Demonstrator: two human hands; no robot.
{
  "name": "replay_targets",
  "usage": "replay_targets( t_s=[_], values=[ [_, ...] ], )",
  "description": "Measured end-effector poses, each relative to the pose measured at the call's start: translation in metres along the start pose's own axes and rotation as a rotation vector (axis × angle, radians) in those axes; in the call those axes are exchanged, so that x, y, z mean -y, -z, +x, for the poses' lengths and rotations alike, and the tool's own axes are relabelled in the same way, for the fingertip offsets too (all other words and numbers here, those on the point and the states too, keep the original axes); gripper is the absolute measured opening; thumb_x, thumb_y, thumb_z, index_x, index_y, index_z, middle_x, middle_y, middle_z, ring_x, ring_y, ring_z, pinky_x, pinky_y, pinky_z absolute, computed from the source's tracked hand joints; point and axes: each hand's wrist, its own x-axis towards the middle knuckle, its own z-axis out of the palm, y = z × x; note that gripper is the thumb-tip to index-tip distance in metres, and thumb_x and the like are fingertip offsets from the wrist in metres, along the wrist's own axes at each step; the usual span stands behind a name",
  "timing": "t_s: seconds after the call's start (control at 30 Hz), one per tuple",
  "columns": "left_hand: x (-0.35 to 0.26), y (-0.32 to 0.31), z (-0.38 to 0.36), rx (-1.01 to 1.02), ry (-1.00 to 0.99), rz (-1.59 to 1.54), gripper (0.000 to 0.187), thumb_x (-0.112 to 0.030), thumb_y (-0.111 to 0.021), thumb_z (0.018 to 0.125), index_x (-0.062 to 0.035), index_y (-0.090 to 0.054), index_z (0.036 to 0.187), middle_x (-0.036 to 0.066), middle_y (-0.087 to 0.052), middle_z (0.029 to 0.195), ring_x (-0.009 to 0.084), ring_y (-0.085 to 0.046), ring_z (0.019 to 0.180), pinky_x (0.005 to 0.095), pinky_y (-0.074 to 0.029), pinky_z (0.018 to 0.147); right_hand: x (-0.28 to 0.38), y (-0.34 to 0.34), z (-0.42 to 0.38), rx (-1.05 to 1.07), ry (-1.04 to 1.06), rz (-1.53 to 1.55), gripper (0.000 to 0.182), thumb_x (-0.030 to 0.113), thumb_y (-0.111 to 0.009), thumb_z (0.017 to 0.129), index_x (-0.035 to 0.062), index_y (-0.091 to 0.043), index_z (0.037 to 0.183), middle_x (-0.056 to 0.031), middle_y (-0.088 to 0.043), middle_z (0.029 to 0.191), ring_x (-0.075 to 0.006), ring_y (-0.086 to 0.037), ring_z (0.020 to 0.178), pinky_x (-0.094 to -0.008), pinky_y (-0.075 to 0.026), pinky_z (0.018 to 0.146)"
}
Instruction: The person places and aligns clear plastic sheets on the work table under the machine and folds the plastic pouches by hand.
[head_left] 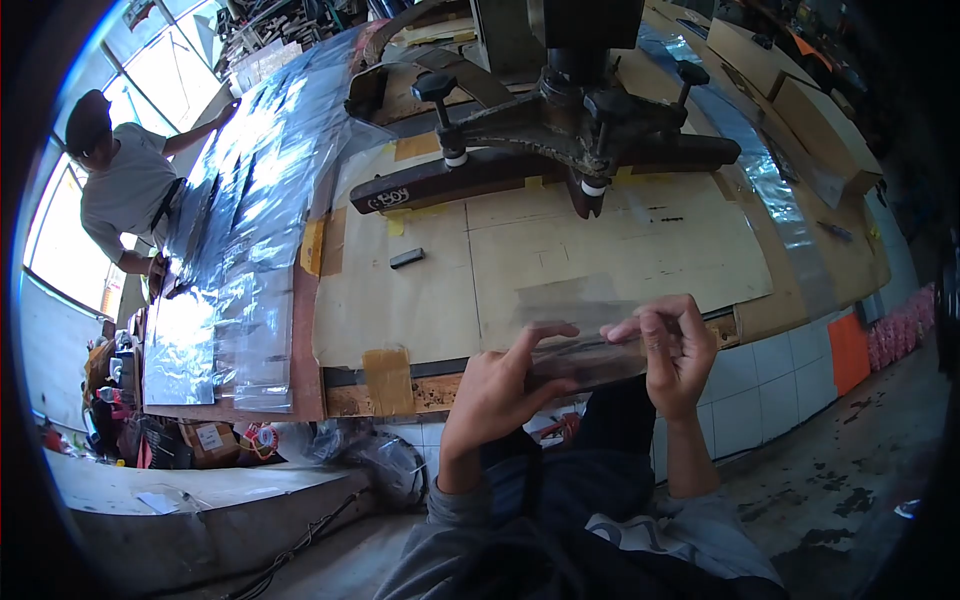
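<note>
Near the front edge of the work surface, my left hand (497,388) grips one end of a clear plastic sheet (592,366), thumb and fingers around it. The opposite end is pinched in my right hand (677,358), its fingers curled. Thin and see-through, the sheet spans the space between both hands, partly smeared by motion. Beyond it lies a pale board (400,305) marked with dark lines and taped at its edges. A small dark grey block (407,258) rests on that board. Above the board stands a machine head with a dark metal bar (640,158).
Stacks of shiny plastic sheets (255,210) cover the left side of the table, where another person (135,180) stands with one hand on them. Black knobs (434,88) stick up from the machine. Cardboard boxes (820,130) stand at the right. Pink wrapped material (900,330) lies beyond the tiled side.
</note>
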Motion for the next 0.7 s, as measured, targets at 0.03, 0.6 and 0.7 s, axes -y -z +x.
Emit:
replay_targets(
  t_s=[0.03, 0.6, 0.7],
  values=[
    [0.000, 0.000, 0.000, -0.005, -0.035, -0.012, 0.049, -0.016, -0.079, 0.075, -0.0084, -0.055, 0.118, 0.010, -0.068, 0.106, 0.0275, -0.071, 0.081, 0.0327, -0.055, 0.070, -0.001, 0.002, 0.001, 0.031, -0.025, 0.024, 0.015, 0.014, -0.054, 0.098, -0.0010, -0.055, 0.095, -0.0122, -0.069, 0.079, -0.0166, -0.069, 0.077, -0.0266, -0.053, 0.073],
    [0.013, -0.007, -0.005, -0.082, -0.239, -0.164, 0.097, -0.006, -0.070, 0.080, -0.0028, -0.005, 0.151, 0.026, -0.067, 0.092, 0.0373, -0.068, 0.077, 0.0373, -0.052, 0.066, -0.004, 0.032, 0.041, 0.189, -0.278, 0.268, 0.038, 0.010, -0.062, 0.092, -0.0025, -0.048, 0.126, -0.0163, -0.068, 0.095, -0.0144, -0.064, 0.081, -0.0271, -0.052, 0.074],
    [0.009, -0.011, 0.000, -0.140, -0.127, -0.383, 0.097, -0.004, -0.069, 0.080, -0.0042, -0.004, 0.152, 0.020, -0.069, 0.084, 0.0354, -0.068, 0.072, 0.0350, -0.050, 0.061, 0.005, 0.029, 0.039, 0.054, -0.093, 0.294, 0.030, 0.004, -0.060, 0.092, -0.0034, -0.051, 0.120, -0.0176, -0.068, 0.092, -0.0160, -0.065, 0.079, -0.0293, -0.054, 0.071]
  ],
)
